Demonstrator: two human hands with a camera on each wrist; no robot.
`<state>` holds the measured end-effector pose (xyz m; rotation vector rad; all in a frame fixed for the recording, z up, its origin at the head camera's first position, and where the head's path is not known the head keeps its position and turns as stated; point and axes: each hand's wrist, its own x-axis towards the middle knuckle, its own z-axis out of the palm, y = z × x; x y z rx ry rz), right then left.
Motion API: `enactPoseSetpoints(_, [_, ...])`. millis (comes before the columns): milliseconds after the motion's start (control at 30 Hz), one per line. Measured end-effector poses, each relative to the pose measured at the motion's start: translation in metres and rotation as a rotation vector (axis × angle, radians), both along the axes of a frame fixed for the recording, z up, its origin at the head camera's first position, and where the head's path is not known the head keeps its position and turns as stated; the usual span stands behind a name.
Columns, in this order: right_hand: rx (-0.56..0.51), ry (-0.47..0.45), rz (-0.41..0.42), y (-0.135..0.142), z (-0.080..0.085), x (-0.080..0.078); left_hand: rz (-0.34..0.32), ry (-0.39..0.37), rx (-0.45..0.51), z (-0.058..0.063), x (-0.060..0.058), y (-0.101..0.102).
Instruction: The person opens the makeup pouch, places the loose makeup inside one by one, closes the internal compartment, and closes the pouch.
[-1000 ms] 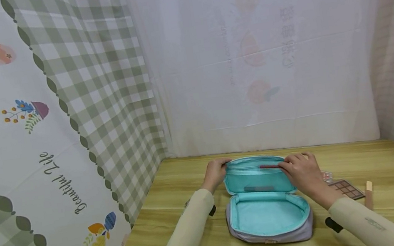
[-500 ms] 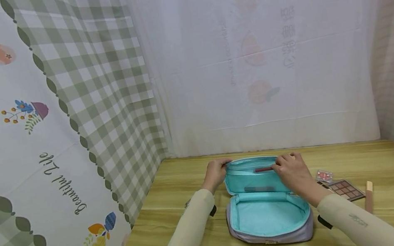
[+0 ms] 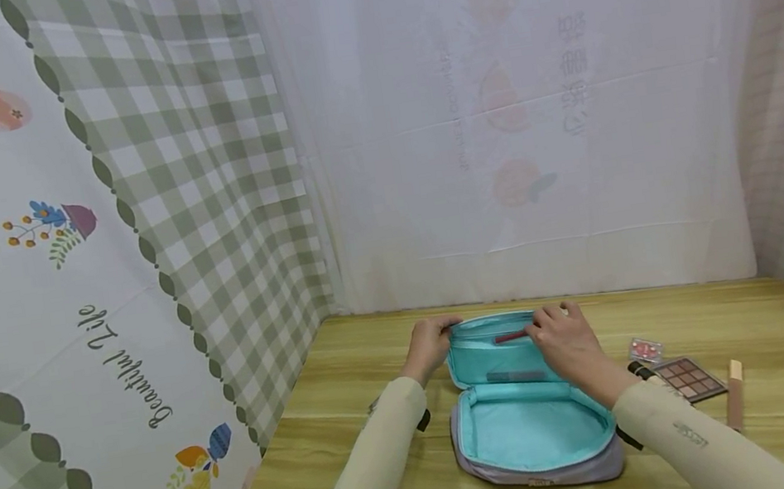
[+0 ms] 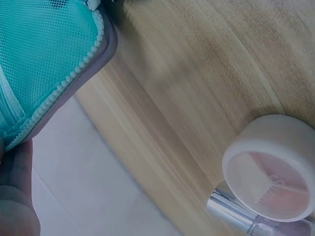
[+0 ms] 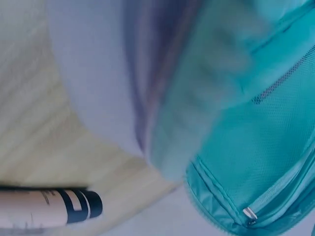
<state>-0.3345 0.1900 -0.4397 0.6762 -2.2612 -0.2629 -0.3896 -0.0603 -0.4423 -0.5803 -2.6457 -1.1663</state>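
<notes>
A cosmetic bag with a lavender outside and turquoise lining [image 3: 539, 433] stands unzipped on the table. Its lid [image 3: 487, 361] is raised at the back. My left hand [image 3: 431, 348] pinches the lid's upper left edge; in the left wrist view its fingers [image 4: 19, 182] touch the zipper rim. With my right hand [image 3: 566, 344] I pinch a slim dark red pencil [image 3: 509, 337], which points left across the opening of the lid's mesh pocket [image 5: 275, 147]. The right wrist view does not show that hand. A greyish strip [image 3: 514, 375] shows low in the lid.
Right of the bag lie a dark-framed eyeshadow palette [image 3: 688, 378], a small clear case [image 3: 645, 349], a black-capped tube [image 5: 44, 209] and a brown tube with a light cap [image 3: 735, 397]. The left wrist view shows a round powder case [image 4: 268, 167] and a silver-capped tube [image 4: 231, 210].
My right hand has moved left along the lid with the pencil, uncovering the clear case and black-capped tube. The left hand keeps its place on the lid.
</notes>
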Motion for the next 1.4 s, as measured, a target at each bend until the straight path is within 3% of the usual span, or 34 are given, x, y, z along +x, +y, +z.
enactPoseSetpoints(233, [0.028, 0.118, 0.086, 0.013, 0.008, -0.003, 0.003, -0.001, -0.003, -0.001, -0.001, 0.0])
enactPoseSetpoints(400, [0.159, 0.169, 0.124, 0.03, 0.014, -0.004, 0.005, 0.01, -0.009, -0.002, -0.001, 0.0])
enactPoseSetpoints(533, [0.269, 0.143, 0.141, 0.035, 0.023, -0.005, 0.0, 0.034, -0.017, -0.002, 0.0, 0.001])
enactPoseSetpoints(767, [0.43, -0.028, 0.029, 0.021, 0.039, -0.004, -0.021, 0.075, -0.039, -0.003, 0.0, 0.002])
enactPoseSetpoints(900, [0.417, -0.112, -0.017, 0.016, 0.033, -0.004, -0.029, 0.088, -0.056, -0.006, -0.001, 0.003])
enactPoseSetpoints(1033, [0.37, -0.137, -0.051, 0.013, 0.02, -0.004, -0.014, 0.078, -0.054, -0.008, -0.001, 0.003])
enactPoseSetpoints(1167, [0.291, -0.097, -0.04, 0.008, 0.006, -0.002, 0.006, 0.073, -0.021, -0.008, -0.001, 0.005])
enactPoseSetpoints(1400, [0.132, 0.018, 0.062, -0.005, -0.011, 0.0, 0.056, 0.072, 0.056, -0.004, 0.0, 0.007])
